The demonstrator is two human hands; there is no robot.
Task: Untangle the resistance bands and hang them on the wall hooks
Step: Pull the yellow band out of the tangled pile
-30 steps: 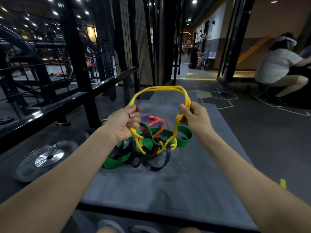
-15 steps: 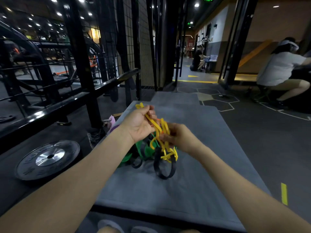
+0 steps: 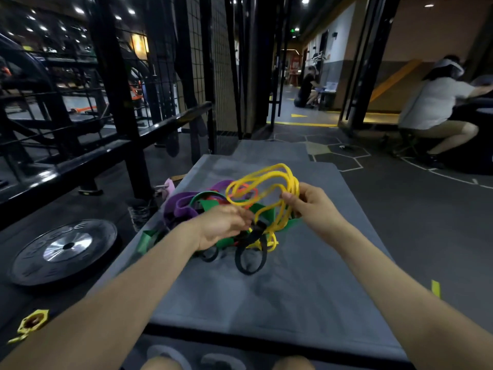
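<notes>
A tangle of resistance bands lies on a grey mat (image 3: 280, 303): a thin yellow band (image 3: 262, 174), a green band (image 3: 264, 209), a purple band (image 3: 178, 205), an orange-red band (image 3: 246, 189) and a black band (image 3: 249, 263). My right hand (image 3: 310, 202) grips the yellow band, whose loops rise above the pile. My left hand (image 3: 221, 228) reaches into the middle of the tangle with curled fingers and pinches a black band where the yellow one crosses it. No wall hooks are in view.
A black weight plate (image 3: 66, 248) lies on the floor at the left. A black steel rack and wire mesh panel (image 3: 202, 76) stand behind the mat. A person (image 3: 437, 108) crouches at the far right; another sits far down the corridor.
My hands have come apart after bunching the yellow band together. The right hand lifted the yellow loops up to the right; the left hand dropped into the pile.
</notes>
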